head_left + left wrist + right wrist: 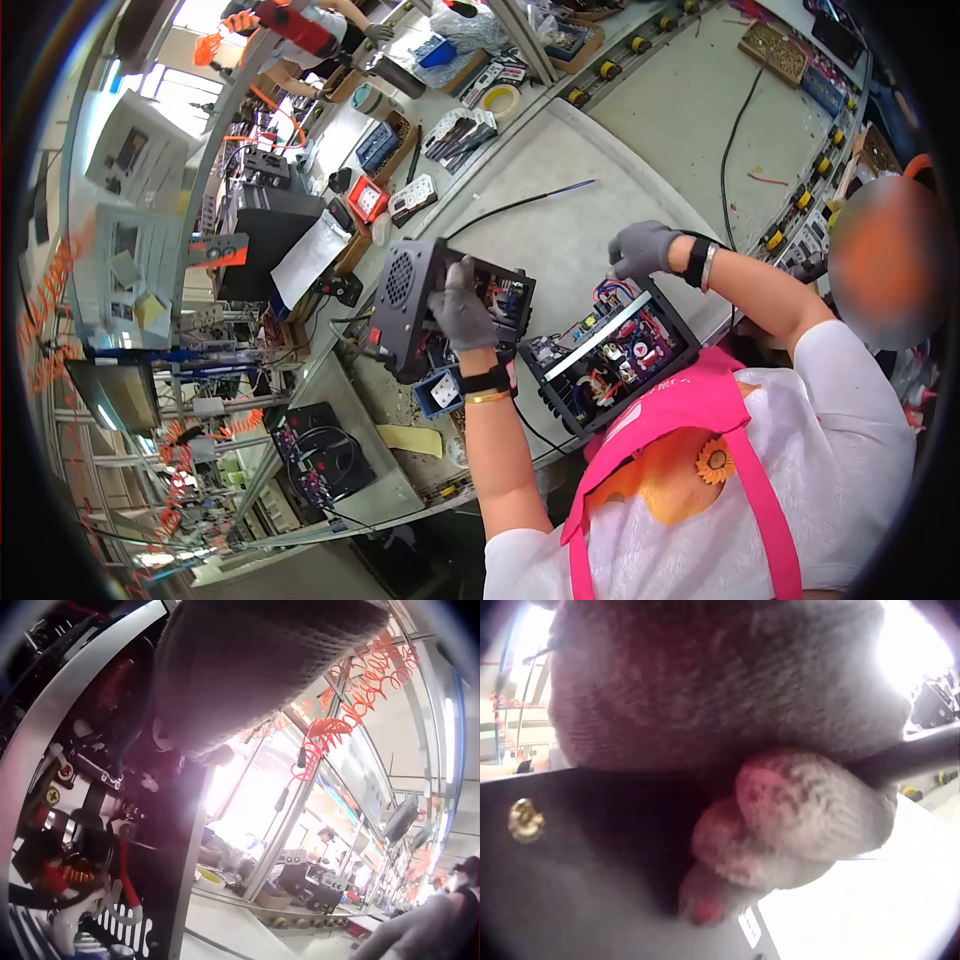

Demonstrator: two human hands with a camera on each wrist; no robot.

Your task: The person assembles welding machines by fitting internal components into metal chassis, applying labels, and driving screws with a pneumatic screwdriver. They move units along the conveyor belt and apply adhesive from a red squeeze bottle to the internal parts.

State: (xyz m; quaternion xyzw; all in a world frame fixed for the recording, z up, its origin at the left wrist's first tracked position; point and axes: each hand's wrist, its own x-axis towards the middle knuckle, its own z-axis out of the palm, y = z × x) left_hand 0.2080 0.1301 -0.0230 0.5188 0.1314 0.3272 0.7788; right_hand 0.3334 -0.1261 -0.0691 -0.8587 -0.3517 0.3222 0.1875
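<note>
My left hand [464, 312] grips the edge of a black case [400, 290] with a round vent grille, which stands tilted, its wired inside showing. In the left wrist view that hand [247, 667] covers the top of the case beside its metal frame [90, 667]. A second opened case [625, 360] with a silver bar lies to the right. At its upper corner is my gloved right hand [643, 250]. The right wrist view shows this hand's curled fingers [802, 810] against a black panel [570, 855] with a brass screw; the exact hold is partly hidden.
A black cable [520, 203] lies on the grey worktop [580, 140]. Below the left case are a blue box [438, 394] and yellow paper [410, 440]. Another opened unit [320, 450] is at lower left. A red-white box [367, 199] and trays stand behind.
</note>
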